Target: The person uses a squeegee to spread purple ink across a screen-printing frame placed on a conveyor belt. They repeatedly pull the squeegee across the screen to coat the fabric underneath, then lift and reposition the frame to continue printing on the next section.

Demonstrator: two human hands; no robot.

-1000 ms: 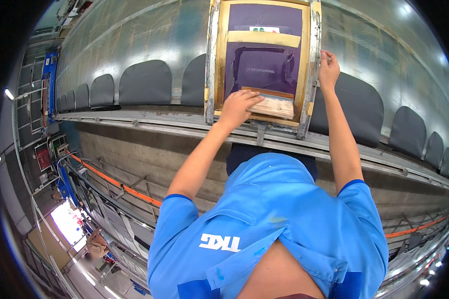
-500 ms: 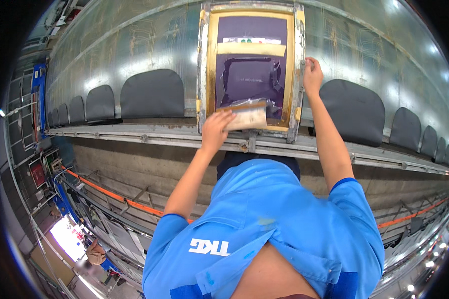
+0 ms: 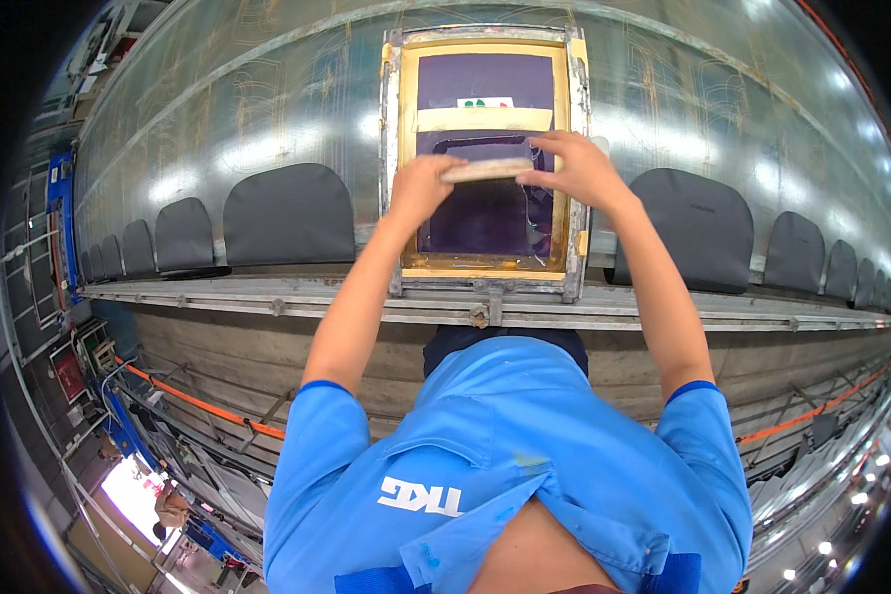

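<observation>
A screen-printing frame [image 3: 393,148] with a worn metal border and yellow tape stands over the long table, its mesh [image 3: 480,79] dark purple. Across the middle of the mesh I hold a squeegee [image 3: 490,171] with a pale wooden handle. My left hand [image 3: 423,188] is closed round its left end. At the right end my right hand [image 3: 579,170] has thumb and fingers on either side of the handle. Dark wet ink [image 3: 475,223] lies on the near part of the mesh, and the squeegee's blade edge is mostly hidden.
Grey rounded panels [image 3: 289,213] lie in a row to the left of the frame, and more panels [image 3: 691,228] to the right. A metal rail [image 3: 346,306] runs along the table's near edge. Another person [image 3: 171,507] is far off at lower left.
The squeegee has moved away from me, from the frame's near edge to mid-mesh, in my left hand. My right hand has left the frame's right side and come to the squeegee's right end.
</observation>
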